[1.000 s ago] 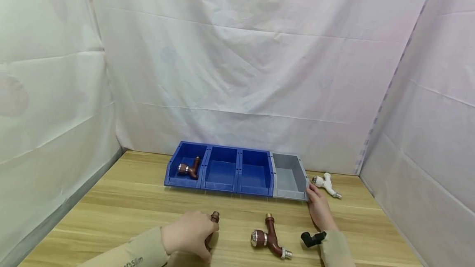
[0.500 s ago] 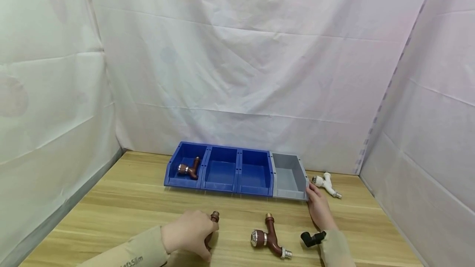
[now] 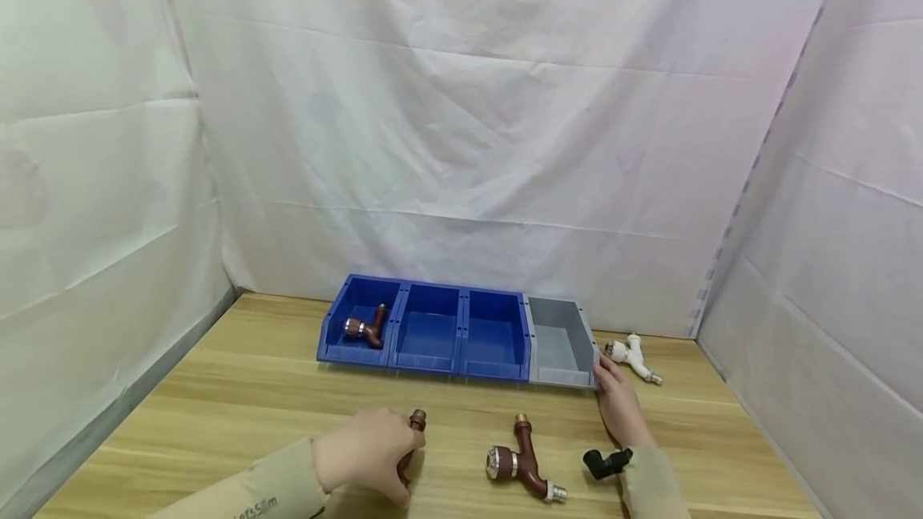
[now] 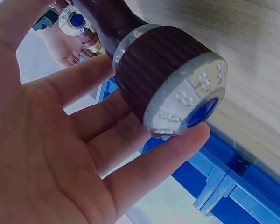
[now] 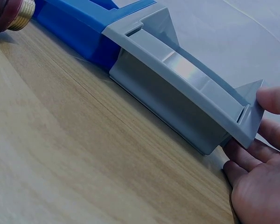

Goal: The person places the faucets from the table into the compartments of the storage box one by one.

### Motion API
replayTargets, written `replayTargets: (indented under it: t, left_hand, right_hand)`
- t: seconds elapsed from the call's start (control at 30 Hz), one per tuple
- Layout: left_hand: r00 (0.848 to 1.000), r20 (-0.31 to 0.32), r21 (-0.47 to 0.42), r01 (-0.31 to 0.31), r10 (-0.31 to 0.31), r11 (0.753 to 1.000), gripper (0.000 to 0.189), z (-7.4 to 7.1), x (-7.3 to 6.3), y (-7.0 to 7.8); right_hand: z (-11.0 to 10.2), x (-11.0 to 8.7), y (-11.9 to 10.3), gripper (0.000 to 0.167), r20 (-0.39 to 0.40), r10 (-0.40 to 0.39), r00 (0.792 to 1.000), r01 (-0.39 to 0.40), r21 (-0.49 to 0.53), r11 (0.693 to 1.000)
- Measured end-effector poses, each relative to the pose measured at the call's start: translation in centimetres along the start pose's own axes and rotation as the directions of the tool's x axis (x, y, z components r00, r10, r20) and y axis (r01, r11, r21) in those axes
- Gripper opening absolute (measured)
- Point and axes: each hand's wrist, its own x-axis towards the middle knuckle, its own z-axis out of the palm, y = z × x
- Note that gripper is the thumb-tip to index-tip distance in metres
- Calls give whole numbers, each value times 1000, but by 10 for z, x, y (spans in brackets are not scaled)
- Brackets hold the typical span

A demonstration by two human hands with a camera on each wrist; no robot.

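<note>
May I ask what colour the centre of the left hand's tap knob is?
Blue; the knob's centre shows best in the left wrist view.

gripped brown tap (image 3: pixel 417 421) mostly hidden in head view, hands (image 4: pixel 60 144) (image 5: pixel 266 177) cropped in wrist views, sleeve lettering (image 3: pixel 255 508) blurred

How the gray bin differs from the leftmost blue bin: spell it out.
The gray bin shows nothing inside; the leftmost blue bin holds a brown tap. The right hand grips the gray bin's front corner; no hand touches the leftmost blue bin. Both are open-topped and stand at ends of one row.
</note>
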Motion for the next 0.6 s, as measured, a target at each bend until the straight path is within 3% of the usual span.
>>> replayTargets:
  t: [0.37,0.6]
  left_hand:
    - [999,33,2,3,-3,1000,38,-4,3,-1]
    - [1000,11,6,-20,20,1000,38,-6,3,-2]
  right_hand:
    - [-1,1,2,63,6,-26,1000,26,-28,999]
    - [-2,0,4,62,5,-31,1000,31,-37,999]
